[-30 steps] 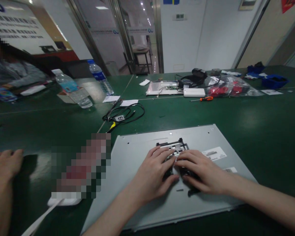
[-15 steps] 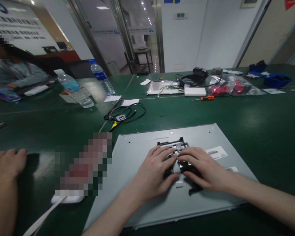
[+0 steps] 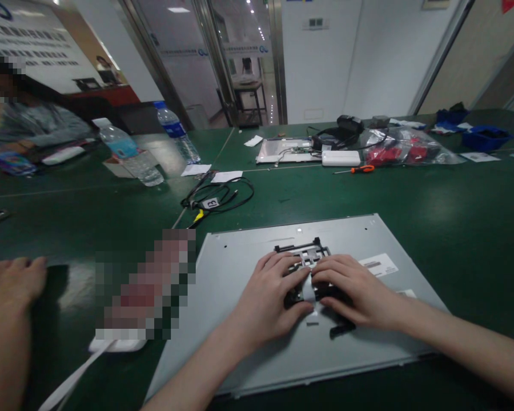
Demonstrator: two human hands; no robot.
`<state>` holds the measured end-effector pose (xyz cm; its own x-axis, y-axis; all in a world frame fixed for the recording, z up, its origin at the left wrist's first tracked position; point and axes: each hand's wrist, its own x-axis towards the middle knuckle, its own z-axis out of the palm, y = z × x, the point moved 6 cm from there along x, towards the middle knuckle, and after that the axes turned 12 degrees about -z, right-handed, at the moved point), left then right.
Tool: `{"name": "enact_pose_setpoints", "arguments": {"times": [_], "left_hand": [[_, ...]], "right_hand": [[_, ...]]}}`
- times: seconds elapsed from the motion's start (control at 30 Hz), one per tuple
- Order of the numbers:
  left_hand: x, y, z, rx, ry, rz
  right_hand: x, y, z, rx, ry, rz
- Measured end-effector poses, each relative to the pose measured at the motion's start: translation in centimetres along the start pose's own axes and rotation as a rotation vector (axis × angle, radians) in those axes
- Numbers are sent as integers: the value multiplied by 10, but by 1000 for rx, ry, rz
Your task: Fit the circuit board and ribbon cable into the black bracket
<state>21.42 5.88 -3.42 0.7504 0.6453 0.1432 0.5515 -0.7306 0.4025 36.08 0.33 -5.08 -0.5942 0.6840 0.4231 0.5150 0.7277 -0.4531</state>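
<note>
The black frame (image 3: 312, 254) lies on the silver panel (image 3: 240, 268), partly hidden beneath and between the left hand (image 3: 276, 288) and right hand (image 3: 357, 288), both about equally near; its long axis seemingly runs near to far; both curl over its sides; whether either pinches the white strip (image 3: 309, 290), I cannot tell.

- Panel (image 3: 227, 291) — smooth grey metal by its look, matt
- Bracket (image 3: 311, 256) — black, plastic-looking edges, metallic middle
- Label (image 3: 380, 265): flat, papery
- Bench (image 3: 437, 200): smooth green top, faint sheen
- Bag (image 3: 439, 153): clear, crinkled, glossy plastic
- Bottle (image 3: 148, 171): clear, shiny plastic
</note>
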Motion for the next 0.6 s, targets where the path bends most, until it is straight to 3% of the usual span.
{"name": "enact_pose_setpoints", "arguments": {"times": [0.37, 0.6], "left_hand": [[1, -4, 2, 23, -15, -50], [1, -4, 0, 49, -16, -54]], "right_hand": [[0, -4, 3, -14, -64, -44], [1, -6, 4, -13, -27, -29]]}}
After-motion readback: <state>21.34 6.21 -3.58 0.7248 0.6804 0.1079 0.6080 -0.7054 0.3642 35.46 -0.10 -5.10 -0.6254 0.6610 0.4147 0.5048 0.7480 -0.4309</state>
